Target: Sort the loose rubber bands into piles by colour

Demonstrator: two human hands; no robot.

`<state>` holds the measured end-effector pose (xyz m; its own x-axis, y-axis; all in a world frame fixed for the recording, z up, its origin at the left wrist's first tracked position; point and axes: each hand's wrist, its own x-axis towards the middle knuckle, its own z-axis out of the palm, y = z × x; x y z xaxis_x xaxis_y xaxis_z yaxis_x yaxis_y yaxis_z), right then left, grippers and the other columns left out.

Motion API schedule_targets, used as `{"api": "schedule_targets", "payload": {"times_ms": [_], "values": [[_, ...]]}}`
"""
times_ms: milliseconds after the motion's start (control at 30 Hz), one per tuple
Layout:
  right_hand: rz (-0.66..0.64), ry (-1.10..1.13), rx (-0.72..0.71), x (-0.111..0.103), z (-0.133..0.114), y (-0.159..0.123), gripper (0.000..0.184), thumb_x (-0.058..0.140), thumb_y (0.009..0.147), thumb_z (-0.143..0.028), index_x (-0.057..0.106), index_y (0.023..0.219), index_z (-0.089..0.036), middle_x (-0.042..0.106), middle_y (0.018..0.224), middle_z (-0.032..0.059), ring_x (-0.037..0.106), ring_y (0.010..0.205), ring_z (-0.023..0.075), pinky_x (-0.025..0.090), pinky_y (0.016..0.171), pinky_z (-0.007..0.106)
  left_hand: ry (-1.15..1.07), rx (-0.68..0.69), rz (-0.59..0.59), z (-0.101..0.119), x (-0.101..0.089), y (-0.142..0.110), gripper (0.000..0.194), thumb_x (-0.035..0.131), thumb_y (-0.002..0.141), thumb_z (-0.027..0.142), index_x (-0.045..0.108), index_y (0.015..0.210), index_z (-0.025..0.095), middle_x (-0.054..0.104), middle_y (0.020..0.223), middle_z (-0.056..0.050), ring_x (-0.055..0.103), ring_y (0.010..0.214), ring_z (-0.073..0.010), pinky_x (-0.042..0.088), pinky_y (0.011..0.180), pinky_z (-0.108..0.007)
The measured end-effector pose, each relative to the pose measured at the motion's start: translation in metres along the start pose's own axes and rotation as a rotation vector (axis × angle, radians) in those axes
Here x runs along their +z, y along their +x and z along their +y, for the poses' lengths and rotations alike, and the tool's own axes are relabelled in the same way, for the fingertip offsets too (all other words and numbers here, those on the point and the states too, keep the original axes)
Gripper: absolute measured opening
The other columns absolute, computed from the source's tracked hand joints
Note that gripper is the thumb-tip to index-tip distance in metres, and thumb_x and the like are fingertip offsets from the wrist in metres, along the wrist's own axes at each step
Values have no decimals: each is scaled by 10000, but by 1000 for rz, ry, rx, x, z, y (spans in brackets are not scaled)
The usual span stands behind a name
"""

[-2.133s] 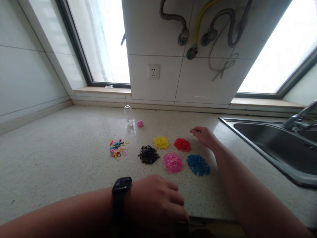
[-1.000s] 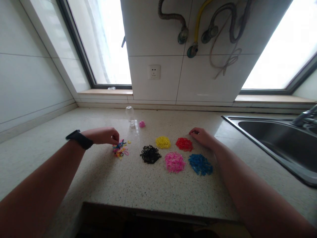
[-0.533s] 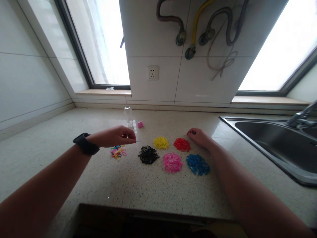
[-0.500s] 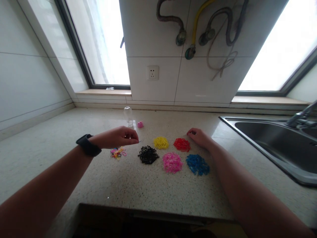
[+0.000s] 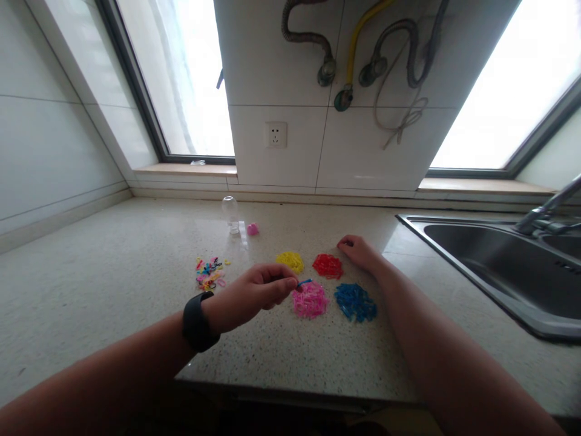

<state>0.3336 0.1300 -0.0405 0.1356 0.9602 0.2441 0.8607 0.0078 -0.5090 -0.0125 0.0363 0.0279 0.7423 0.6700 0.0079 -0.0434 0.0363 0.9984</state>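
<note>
My left hand [image 5: 254, 293], with a dark band on its wrist, pinches a small blue rubber band [image 5: 305, 282]. The band is held over the upper edge of a pile of pink rubber bands [image 5: 310, 300]. Blue bands [image 5: 356, 302] lie in a pile to the right. Behind are the yellow bands [image 5: 290, 261] and the red bands [image 5: 327, 266]. The black pile is hidden by my left hand. My right hand [image 5: 357, 249] rests on the counter just behind the red pile, its fingers curled in; whether they hold anything is hidden.
A small mixed-colour heap of bands [image 5: 210, 274] lies at the left. Farther back stand a clear bottle [image 5: 230, 215], upside down, and a pink cap [image 5: 253, 229]. A steel sink [image 5: 476, 260] is set into the counter [image 5: 136, 266] at the right.
My left hand has moved right and nearer, from above the mixed heap to the pink pile. A blue band shows in its fingers. My right hand stays in place.
</note>
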Motion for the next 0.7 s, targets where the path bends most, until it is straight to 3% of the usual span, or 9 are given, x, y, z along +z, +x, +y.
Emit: {"api": "schedule_targets", "payload": {"times_ms": [233, 700], "values": [[-4, -38, 6, 1, 1, 1, 232, 589, 835, -365, 764, 909, -231, 753, 845, 48, 664, 771, 190, 459, 670, 260, -276, -33, 15, -2, 18, -2, 287, 687, 879, 412, 604, 876, 137, 364, 582, 77, 256, 491, -44, 161, 476, -226], [-54, 54, 38, -1, 4, 5, 253, 574, 841, -347, 763, 926, -201, 763, 892, 55, 663, 788, 183, 462, 683, 259, -286, 10, 46, -27, 15, -3, 223, 685, 894, 353, 618, 864, 142, 349, 586, 81, 238, 483, -39, 171, 468, -217]]}}
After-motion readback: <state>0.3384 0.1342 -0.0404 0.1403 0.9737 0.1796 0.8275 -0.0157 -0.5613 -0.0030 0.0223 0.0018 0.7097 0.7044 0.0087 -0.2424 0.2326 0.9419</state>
